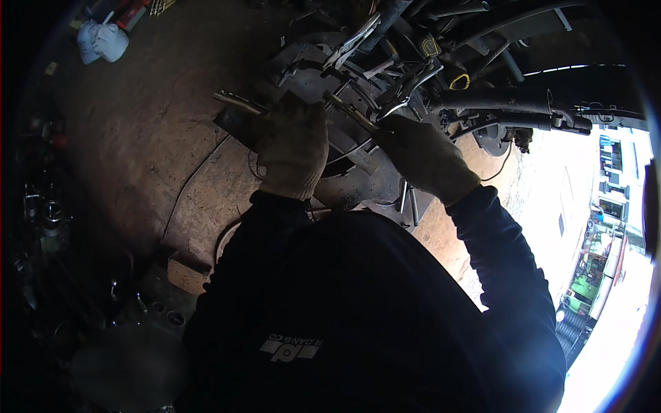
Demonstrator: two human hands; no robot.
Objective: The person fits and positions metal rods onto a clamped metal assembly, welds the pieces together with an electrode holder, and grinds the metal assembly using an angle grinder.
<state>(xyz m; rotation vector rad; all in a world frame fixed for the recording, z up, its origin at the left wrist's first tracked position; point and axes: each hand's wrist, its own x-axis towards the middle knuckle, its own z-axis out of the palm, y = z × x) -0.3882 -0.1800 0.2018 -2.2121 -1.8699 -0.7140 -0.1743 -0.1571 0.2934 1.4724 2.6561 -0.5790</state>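
Note:
My left hand (292, 148), in a pale work glove, is closed beside a dark flat metal piece (233, 129). From its far side sticks a narrow, brassy metal tool (239, 102); its kind is unclear in the dim light. My right hand (428, 157), gloved the same way, is closed around the near end of a long, slim metal tool (350, 112) that points far left. Its jaws or tip are too dark to name. Both hands are over a round metal work surface (344, 189). Locking pliers (352, 43) and another pair of locking pliers (412, 88) stand just beyond.
Dark tubes and a thick cylinder (492, 101) crowd the far right. A yellow-and-black item (430, 47) lies among them. A cable (189, 182) runs over the brown floor. A white bag (103, 41) sits far left; metal parts (51, 213) line the left side.

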